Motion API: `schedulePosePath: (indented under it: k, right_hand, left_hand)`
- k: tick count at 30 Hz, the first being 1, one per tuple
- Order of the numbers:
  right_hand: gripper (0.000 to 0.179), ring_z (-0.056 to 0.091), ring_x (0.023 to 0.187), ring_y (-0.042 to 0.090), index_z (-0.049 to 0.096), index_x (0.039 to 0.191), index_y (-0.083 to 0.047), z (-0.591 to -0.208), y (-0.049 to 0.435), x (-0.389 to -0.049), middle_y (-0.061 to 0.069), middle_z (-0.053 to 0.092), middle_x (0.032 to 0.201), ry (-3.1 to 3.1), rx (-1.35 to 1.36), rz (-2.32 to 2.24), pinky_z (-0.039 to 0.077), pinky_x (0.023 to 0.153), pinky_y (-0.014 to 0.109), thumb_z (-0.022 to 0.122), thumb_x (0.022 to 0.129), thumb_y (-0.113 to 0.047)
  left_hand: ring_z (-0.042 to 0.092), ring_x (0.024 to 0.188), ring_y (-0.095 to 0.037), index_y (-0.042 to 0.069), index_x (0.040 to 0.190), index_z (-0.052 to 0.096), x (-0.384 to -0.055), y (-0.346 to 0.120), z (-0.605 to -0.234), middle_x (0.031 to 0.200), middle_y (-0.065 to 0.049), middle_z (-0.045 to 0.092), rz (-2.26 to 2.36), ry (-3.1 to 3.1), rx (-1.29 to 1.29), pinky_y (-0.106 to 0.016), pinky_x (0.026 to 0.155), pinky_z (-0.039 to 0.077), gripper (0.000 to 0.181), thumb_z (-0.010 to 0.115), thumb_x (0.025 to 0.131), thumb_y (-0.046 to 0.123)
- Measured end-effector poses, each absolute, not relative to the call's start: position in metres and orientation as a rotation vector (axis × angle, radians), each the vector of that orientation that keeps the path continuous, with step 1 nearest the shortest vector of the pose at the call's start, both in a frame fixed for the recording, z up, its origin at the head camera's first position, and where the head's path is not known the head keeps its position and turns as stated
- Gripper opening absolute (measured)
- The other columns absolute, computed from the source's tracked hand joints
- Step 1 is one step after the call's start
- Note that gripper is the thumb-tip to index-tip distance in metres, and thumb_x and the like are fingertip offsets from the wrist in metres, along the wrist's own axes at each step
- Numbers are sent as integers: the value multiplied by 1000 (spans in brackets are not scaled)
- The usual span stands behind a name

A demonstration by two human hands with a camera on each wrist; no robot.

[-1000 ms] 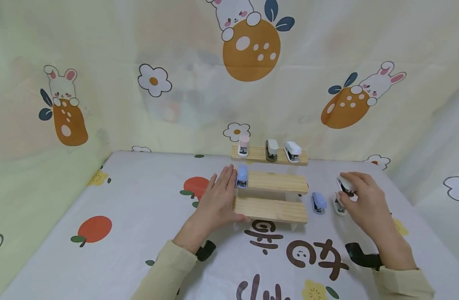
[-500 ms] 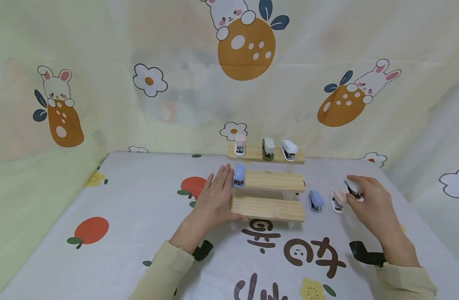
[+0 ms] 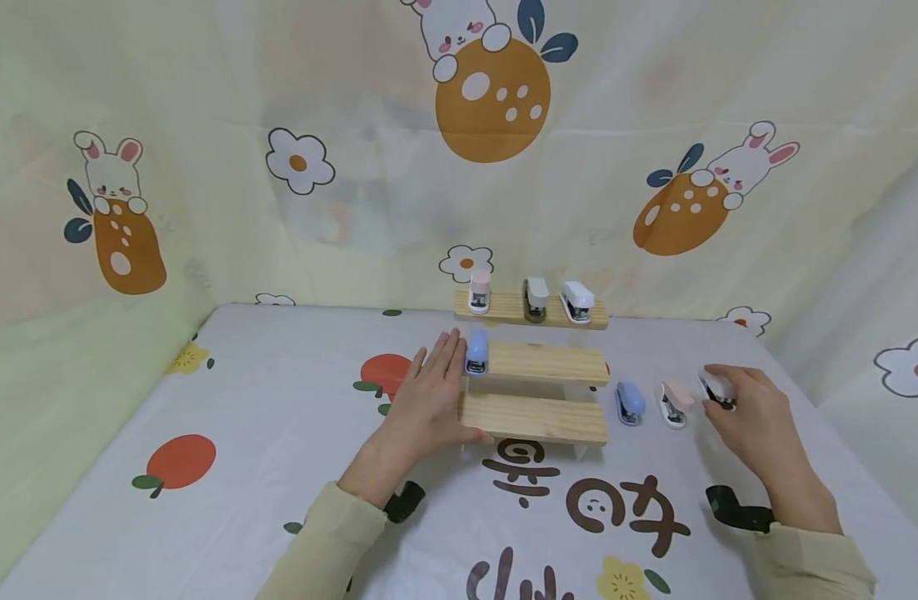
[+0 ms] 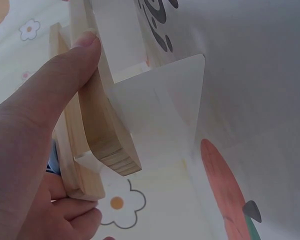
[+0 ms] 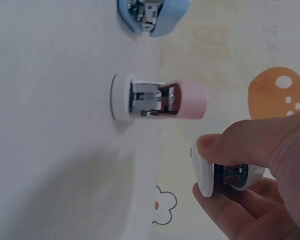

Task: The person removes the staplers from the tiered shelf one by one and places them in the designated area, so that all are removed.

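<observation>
The white stapler (image 5: 231,176) is at the right of the head view, pinched between thumb and fingers of the right hand (image 3: 759,421); whether its base meets the worktop (image 3: 279,392) cannot be told. It should be light and stiff, its smooth shell perhaps a little slippery, and the sprung top would probably give if squeezed hard. A light hold across the sides of the body, clear of the metal mechanism, looks safest.

Just left of it in the frame stands a pink-topped stapler (image 3: 676,403), then a blue stapler (image 3: 630,403); both lie between the held one and the stepped wooden rack (image 3: 556,363) at centre, and could be knocked. The left hand (image 3: 426,404) lies with fingers extended along the rack's left end, thumb on the front of the lowest plank (image 3: 534,418). Another blue stapler (image 3: 476,352) sits beside those fingertips on the middle plank; three more staplers line the top plank (image 3: 511,307).
</observation>
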State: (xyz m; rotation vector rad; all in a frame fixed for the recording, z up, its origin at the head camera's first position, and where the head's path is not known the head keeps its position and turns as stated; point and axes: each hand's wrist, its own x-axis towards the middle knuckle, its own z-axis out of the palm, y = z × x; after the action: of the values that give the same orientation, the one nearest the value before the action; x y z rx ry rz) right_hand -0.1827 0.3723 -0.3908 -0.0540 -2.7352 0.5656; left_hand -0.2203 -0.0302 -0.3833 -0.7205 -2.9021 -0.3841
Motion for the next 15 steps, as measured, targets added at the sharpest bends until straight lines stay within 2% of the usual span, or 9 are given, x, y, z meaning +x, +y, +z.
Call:
schedulePosePath:
  k: [15]
  right_hand:
    - [47,45,113,59,55,128,11,-409,391,-189,45,45,127,-2842,-96,555,42,86,71,67,85,-2]
  left_hand:
    - [12,156,-26,1,157,17,-219,-31,-384,167,-12,14,-382,-2908,-705,-46,127,15,136,85,60,67]
